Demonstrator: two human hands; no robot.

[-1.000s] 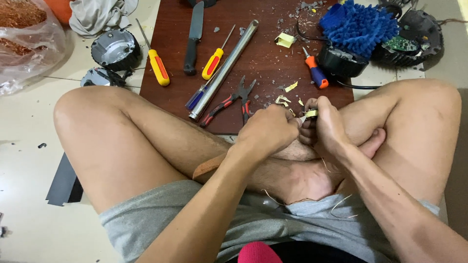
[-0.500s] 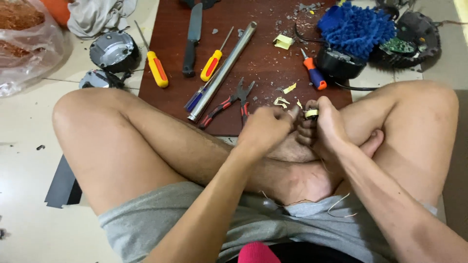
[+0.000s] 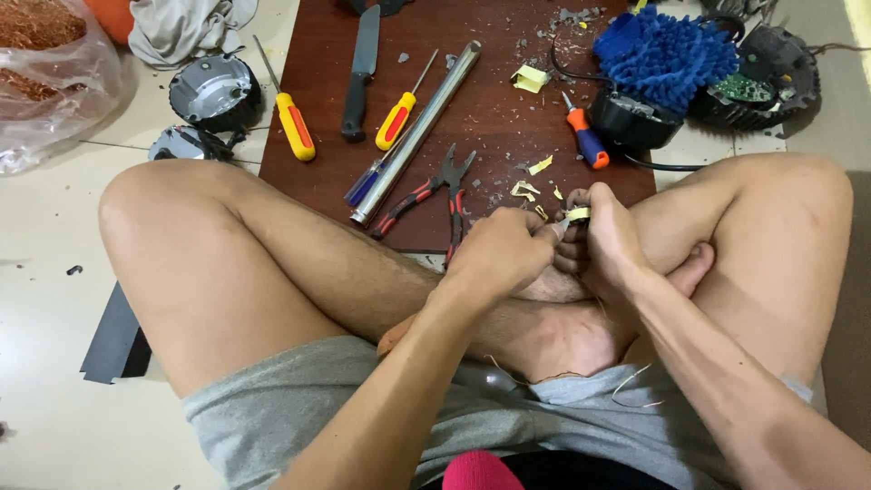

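Observation:
I sit cross-legged on the floor. My left hand (image 3: 504, 254) and my right hand (image 3: 608, 240) meet over my ankles, both pinching one small part wrapped in yellow tape (image 3: 577, 214). The fingers hide most of it. Just beyond the hands lies a dark red-brown board (image 3: 490, 118) with red-handled pliers (image 3: 434, 192), a metal tube (image 3: 417, 127) and scraps of yellow tape (image 3: 524, 189).
On the board lie a knife (image 3: 360, 68), two yellow-handled screwdrivers (image 3: 292, 122), a blue-handled one (image 3: 367, 181) and an orange-blue one (image 3: 585, 138). A blue mop-like cloth (image 3: 667, 50) and dark motor parts (image 3: 753, 86) sit at right. Round metal housings (image 3: 213, 91) and a bag of copper wire (image 3: 45, 73) lie at left.
Both hands have stayed together over my ankles, shifting slightly while working the small taped part. The tools on the board have not moved.

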